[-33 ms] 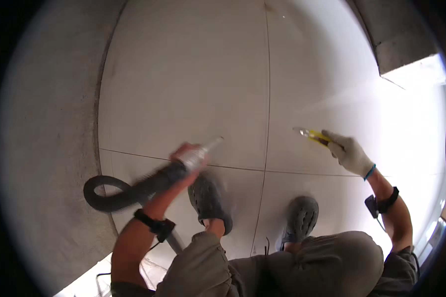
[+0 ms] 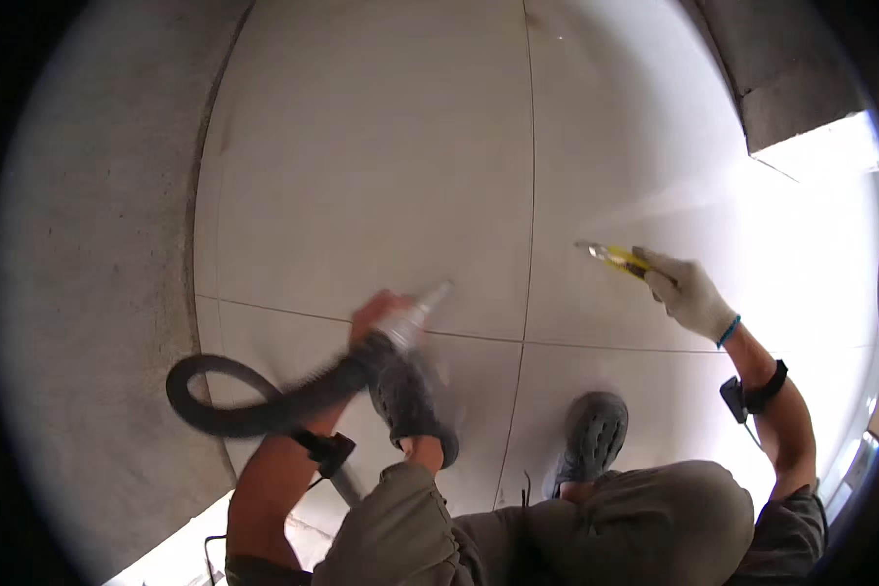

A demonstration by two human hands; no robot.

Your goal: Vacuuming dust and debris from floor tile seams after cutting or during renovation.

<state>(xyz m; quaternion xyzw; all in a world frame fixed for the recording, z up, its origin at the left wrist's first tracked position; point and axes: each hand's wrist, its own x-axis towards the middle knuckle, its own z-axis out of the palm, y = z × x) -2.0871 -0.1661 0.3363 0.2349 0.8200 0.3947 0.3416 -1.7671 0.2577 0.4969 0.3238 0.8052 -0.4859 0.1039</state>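
Note:
My bare left hand [image 2: 386, 314], blurred by motion, is closed around the clear nozzle [image 2: 415, 317] of a black ribbed vacuum hose [image 2: 264, 415]. The nozzle's tip points to the upper right, over the tile, and the hose loops back toward my left forearm. A white knit glove with a blue cuff covers my right hand [image 2: 691, 293]. Its fingers are wrapped round a yellow-and-black handled knife-like tool [image 2: 625, 262], whose shiny metal tip points left, near the long joint between the tiles. Whether either tip touches the floor I cannot tell.
Large pale floor tiles [image 2: 381, 176] are parted by thin dark joints [image 2: 532, 195]. Rough grey concrete [image 2: 107, 264] borders them on the left, and a grey block [image 2: 801, 73] stands at the far right. My dark clogs [image 2: 596, 430] rest on the tiles. Bright light falls from the right.
My left hand has shifted a little to the right and nearer to me with the nozzle, and the hose loop has widened. The right hand and its tool have barely moved.

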